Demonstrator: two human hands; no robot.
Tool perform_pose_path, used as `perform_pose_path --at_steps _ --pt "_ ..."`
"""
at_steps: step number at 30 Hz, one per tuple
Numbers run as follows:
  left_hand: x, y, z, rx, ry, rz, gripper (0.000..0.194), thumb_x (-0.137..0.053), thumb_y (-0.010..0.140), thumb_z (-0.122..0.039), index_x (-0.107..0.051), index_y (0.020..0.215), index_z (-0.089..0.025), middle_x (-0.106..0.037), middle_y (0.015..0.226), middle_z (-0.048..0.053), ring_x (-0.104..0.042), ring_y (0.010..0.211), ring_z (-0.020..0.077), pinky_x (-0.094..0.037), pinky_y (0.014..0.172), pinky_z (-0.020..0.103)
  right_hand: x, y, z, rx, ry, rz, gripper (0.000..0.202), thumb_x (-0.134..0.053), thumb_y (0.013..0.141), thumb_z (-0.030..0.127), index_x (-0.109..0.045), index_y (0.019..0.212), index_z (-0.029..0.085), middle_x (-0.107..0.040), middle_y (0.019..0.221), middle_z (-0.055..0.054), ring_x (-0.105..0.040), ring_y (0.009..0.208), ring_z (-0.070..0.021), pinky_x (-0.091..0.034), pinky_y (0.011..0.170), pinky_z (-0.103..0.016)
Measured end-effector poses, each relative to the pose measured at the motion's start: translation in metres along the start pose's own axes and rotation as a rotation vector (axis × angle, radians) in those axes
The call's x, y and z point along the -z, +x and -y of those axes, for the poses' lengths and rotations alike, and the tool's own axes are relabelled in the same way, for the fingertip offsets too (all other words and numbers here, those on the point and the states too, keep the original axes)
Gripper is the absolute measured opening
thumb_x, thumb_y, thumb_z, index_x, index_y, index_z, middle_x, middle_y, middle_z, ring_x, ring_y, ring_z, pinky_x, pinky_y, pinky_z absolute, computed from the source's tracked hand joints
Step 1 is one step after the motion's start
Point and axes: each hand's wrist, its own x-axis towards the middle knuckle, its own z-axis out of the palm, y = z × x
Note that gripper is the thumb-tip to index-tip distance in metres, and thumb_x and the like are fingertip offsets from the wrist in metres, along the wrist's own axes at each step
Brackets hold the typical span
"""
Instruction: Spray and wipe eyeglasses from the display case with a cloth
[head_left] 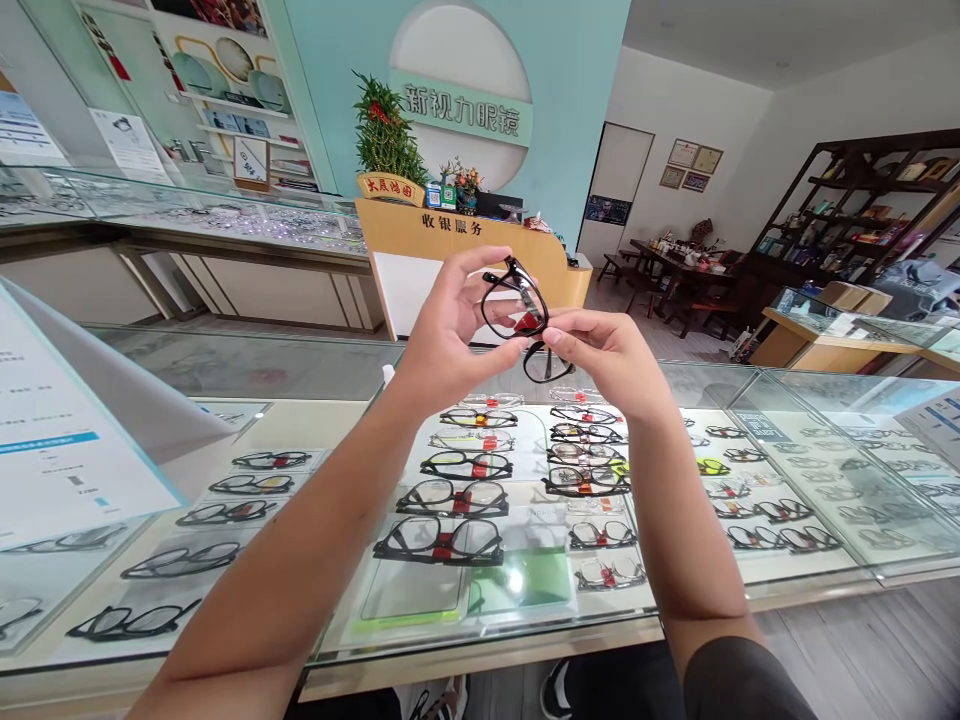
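Both my hands hold a pair of black-framed glasses up above a glass display case. My left hand has its fingers and thumb around the left lens and rim. With thumb and fingers pinched, my right hand grips the frame near its middle. The glasses are tilted, one lens higher than the other, and a red tag shows behind the upper lens. Below them, rows of glasses with red tags lie inside the display case.
A printed sign stands at the left on the case. Further glass cases extend to the right. Beyond are a wooden service counter with a plant, a dark table and shelves.
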Motion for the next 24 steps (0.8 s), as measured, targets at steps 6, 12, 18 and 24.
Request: perform_pose_path --at_steps 6,12,18,24 --pt "-0.013 -0.005 -0.004 -0.026 0.266 -0.309 0.057 -0.082 0.088 -0.038 -0.057 0.139 -0.030 -0.071 0.125 0.007 -0.074 0.108 0.0208 -0.063 0.094 0.036 0.000 0.004 -0.011 0.064 -0.113 -0.167 0.021 -0.085 0.093 0.046 -0.089 0.093 0.025 -0.086 0.114 -0.006 -0.077 0.106 -0.0243 -0.061 0.093 -0.040" --pt "-0.030 -0.010 -0.030 -0.028 0.495 -0.361 0.010 -0.073 0.095 -0.027 -0.079 0.089 -0.023 -0.055 0.071 -0.002 -0.050 0.068 0.0133 -0.046 0.068 0.030 -0.007 0.006 -0.018 0.175 -0.249 -0.324 0.018 -0.079 0.098 0.039 -0.088 0.095 0.023 -0.085 0.114 -0.008 -0.079 0.107 -0.0248 -0.062 0.097 -0.042" --pt "-0.033 -0.009 -0.031 0.339 0.175 -0.261 0.027 -0.078 0.095 -0.044 -0.088 0.105 -0.021 -0.072 0.079 0.002 -0.058 0.072 0.0150 -0.047 0.068 0.030 -0.023 0.001 -0.012 0.338 -0.506 -0.449 0.016 -0.074 0.103 0.039 -0.085 0.103 0.026 -0.082 0.118 -0.008 -0.076 0.114 -0.0265 -0.062 0.103 -0.045" --pt "-0.029 -0.006 -0.029 0.390 0.074 -0.328 0.020 -0.084 0.088 -0.041 -0.088 0.094 -0.022 -0.074 0.083 0.003 -0.062 0.078 0.0161 -0.047 0.067 0.028 -0.028 -0.015 0.009 0.279 -0.760 -0.285 0.025 -0.067 0.107 0.040 -0.081 0.122 0.026 -0.076 0.134 -0.011 -0.075 0.120 -0.0301 -0.062 0.104 -0.047"
